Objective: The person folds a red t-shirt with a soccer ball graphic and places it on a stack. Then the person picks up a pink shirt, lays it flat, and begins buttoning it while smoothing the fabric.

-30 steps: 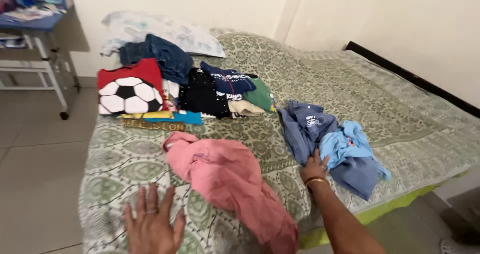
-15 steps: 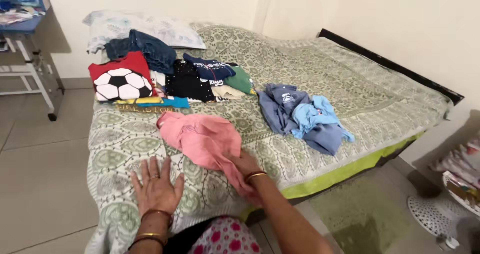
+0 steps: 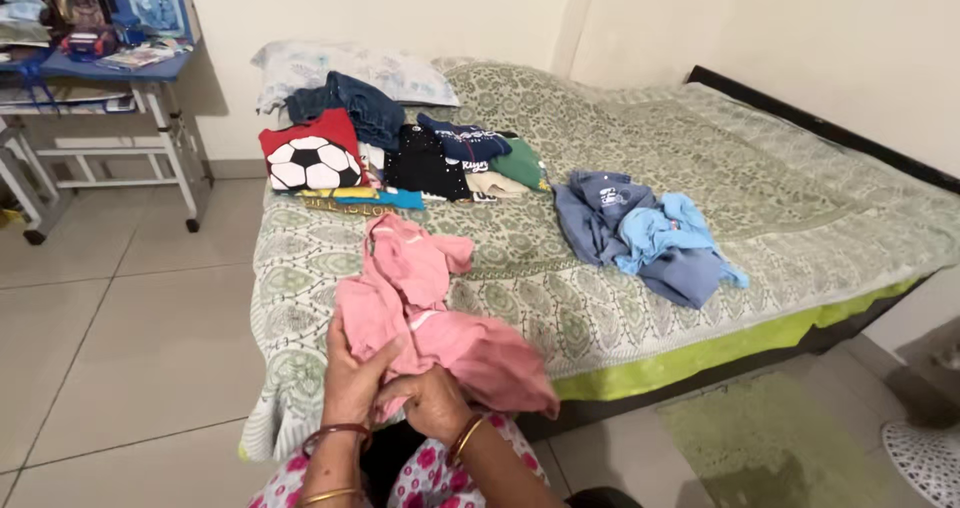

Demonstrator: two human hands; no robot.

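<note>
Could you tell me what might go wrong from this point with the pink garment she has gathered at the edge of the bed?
The pink garment is bunched in both the left hand and right hand, part of it hanging past the bed edge; it could slip to the floor. Pulling it could perhaps drag the bedspread and disturb the folded stack.

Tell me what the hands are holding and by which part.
Both the left hand and the right hand grip the pink garment at its near end, bunched at the bed's front edge; which part of the garment that is cannot be told.
</note>
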